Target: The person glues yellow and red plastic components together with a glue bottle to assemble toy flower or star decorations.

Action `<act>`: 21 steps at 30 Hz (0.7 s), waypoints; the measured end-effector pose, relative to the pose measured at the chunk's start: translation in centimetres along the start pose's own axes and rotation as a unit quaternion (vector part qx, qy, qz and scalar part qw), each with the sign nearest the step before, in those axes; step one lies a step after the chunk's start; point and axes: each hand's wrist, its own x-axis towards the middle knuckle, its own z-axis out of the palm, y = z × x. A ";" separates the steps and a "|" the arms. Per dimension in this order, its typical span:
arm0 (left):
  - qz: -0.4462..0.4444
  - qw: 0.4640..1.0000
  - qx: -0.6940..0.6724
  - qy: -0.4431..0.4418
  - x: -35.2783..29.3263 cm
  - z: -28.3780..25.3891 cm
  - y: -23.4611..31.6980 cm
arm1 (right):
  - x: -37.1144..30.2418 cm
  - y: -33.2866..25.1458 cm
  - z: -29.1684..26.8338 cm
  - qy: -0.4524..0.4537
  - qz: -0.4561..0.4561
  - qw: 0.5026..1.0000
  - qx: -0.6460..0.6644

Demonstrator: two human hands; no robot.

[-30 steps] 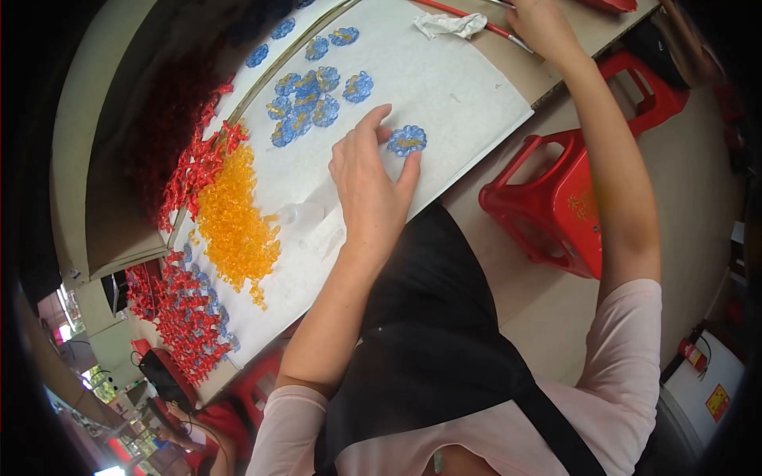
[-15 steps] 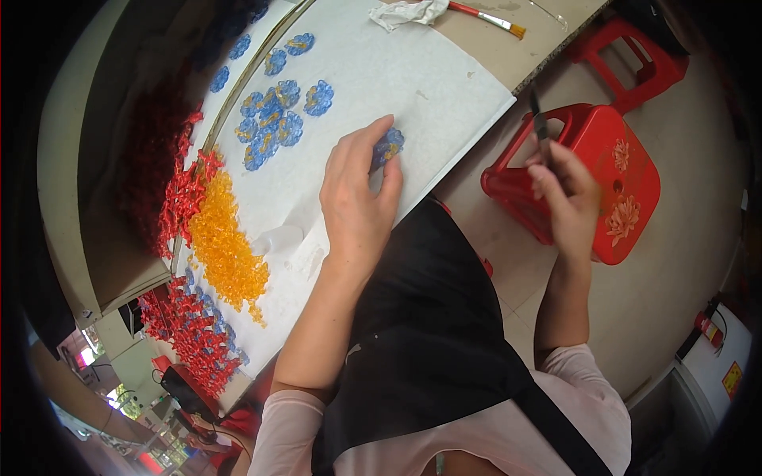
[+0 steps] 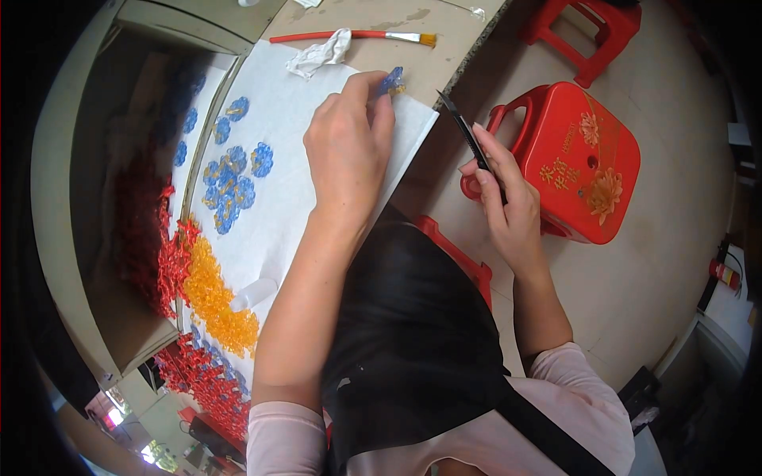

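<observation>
My left hand (image 3: pixel 349 139) pinches a blue translucent flower-shaped piece (image 3: pixel 391 81) between thumb and fingers, above the far right part of the white paper (image 3: pixel 294 135). The piece is seen nearly edge-on and has a bit of yellow at its lower edge. My right hand (image 3: pixel 512 198) is closed round slim black tweezers (image 3: pixel 468 136), off the table's edge, with their pointed end toward the piece. Several similar blue flowers (image 3: pixel 230 186) with yellow streaks lie on the paper left of my left hand.
Yellow bits (image 3: pixel 210 289) and red pieces (image 3: pixel 198 373) are heaped at the left, beside a small translucent bottle (image 3: pixel 254 294). A red-handled brush (image 3: pixel 357 35) and crumpled tissue (image 3: pixel 320 55) lie at the back. Red plastic stools (image 3: pixel 587 159) stand on the floor at right.
My left hand has lifted and turned the blue flower, which now shows edge-on. My right hand has moved left and lower, bringing the tweezers nearer. The whole view has shifted.
</observation>
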 end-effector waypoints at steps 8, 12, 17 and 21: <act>0.075 0.993 0.091 0.026 0.4 1.0 0.1 | 0.3 -0.4 0.5 0.009 -0.033 0.996 -0.077; 0.085 0.989 0.117 0.025 0.5 1.2 0.2 | -0.2 -0.9 0.8 0.009 -0.050 0.996 -0.076; 0.180 0.976 0.105 0.059 0.6 1.9 -0.9 | -0.5 -1.2 1.1 0.000 -0.029 0.997 -0.067; 0.200 0.971 0.112 0.062 0.6 2.1 -1.2 | -0.6 -1.1 1.1 0.002 -0.022 0.997 -0.069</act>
